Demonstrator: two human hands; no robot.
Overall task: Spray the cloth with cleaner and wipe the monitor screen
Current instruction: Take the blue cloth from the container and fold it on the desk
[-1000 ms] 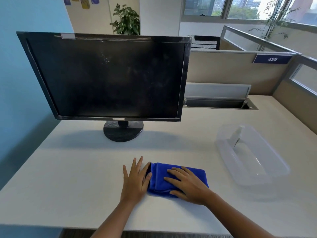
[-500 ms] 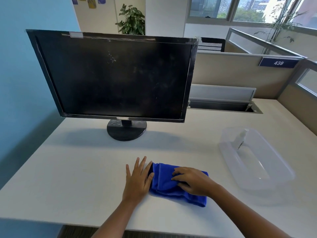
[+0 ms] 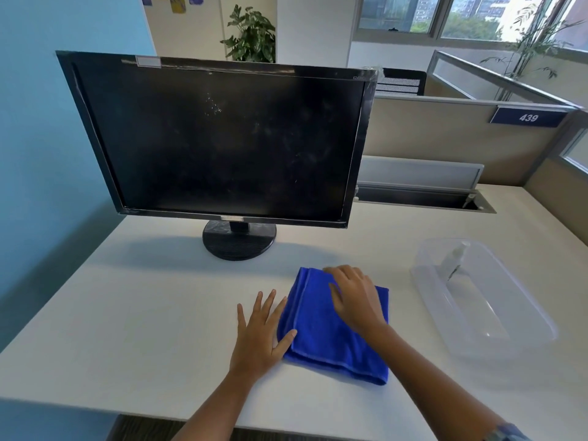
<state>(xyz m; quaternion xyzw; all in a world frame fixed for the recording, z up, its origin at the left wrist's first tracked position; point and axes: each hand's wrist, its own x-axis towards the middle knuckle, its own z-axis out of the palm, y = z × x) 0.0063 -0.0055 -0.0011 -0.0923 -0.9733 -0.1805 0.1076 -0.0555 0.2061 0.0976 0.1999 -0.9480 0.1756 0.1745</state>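
Lying in clear bin (image 3: 509, 313) right of cloth (image 3: 318, 329), spray bottle (image 3: 453, 261) is nearer right hand (image 3: 354, 297), pressed flat on cloth; left hand (image 3: 259, 332) flat, thumb touching cloth edge.

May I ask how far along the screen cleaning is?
Done: nothing visible; the black monitor screen is dusty and smeared. In hand: the folded blue cloth lies on the white desk, right hand on it, left hand flat beside it. Left: taking the clear spray bottle from the transparent plastic bin, spraying, wiping.
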